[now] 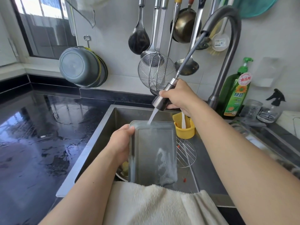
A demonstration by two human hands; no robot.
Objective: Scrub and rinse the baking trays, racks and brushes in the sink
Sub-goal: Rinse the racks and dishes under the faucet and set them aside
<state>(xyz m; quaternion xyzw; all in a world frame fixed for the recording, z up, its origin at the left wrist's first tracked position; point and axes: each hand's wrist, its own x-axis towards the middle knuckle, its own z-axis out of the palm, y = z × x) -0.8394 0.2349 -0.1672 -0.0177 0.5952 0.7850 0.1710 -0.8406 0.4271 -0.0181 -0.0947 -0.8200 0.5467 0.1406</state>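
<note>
A grey rectangular baking tray (152, 151) stands tilted on end in the steel sink (100, 135), soap foam streaking its lower right. My left hand (121, 142) grips the tray's upper left edge. My right hand (178, 95) holds the pull-out spray head (162, 99) of the faucet, and water streams from it onto the tray's top edge. A round wire rack (186, 153) lies in the sink behind the tray. A yellow holder (185, 129) with a white brush handle (183, 120) stands at the sink's back right.
The wet black countertop (32, 135) stretches to the left. A cream towel (146, 205) drapes over the sink's front edge. Green dish soap (235, 93), a jar and a spray bottle (272, 108) stand at the right. Ladles, strainers and basins hang on the wall.
</note>
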